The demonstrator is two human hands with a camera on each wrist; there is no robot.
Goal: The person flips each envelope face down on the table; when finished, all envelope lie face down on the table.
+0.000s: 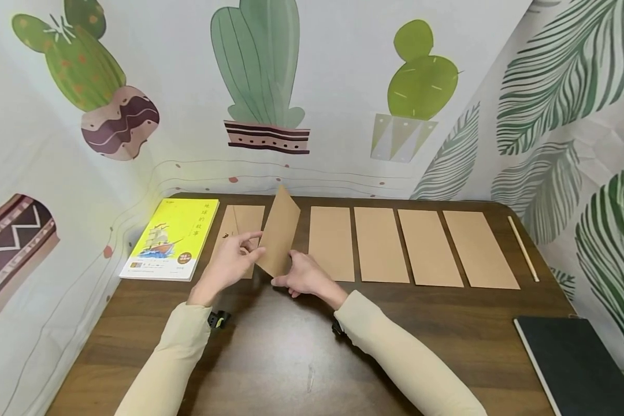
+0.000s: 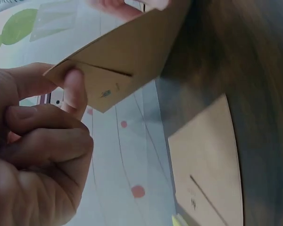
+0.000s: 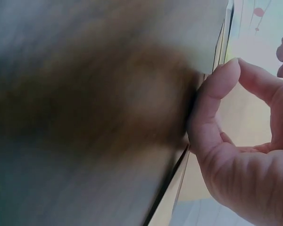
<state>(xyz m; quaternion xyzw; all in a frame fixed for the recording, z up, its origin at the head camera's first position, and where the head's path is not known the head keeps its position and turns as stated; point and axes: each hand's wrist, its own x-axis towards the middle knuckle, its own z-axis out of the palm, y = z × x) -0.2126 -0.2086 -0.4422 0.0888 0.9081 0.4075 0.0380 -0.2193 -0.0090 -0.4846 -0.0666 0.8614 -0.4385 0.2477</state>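
A brown paper envelope [image 1: 281,234] is tilted up on edge over the table, its plain side toward the head camera. My left hand [image 1: 229,266] pinches one edge of it between thumb and finger. In the left wrist view, a flap line and small dark print show on the envelope's other face [image 2: 118,77]. Low on the same envelope, my right hand [image 1: 307,274] grips the near corner, thumb in front. The right wrist view shows the thumb and finger of that hand [image 3: 236,160] meeting at the tips. Partly behind my left hand lies a flat envelope [image 1: 247,216] with its flap side up.
Several plain brown envelopes [image 1: 331,242] lie in a row to the right. A yellow book [image 1: 187,231] with a ship on its cover lies at the left end. At the right are a thin wooden stick [image 1: 523,248] and a black notebook [image 1: 577,358]. A patterned cloth [image 1: 343,75] hangs behind the table.
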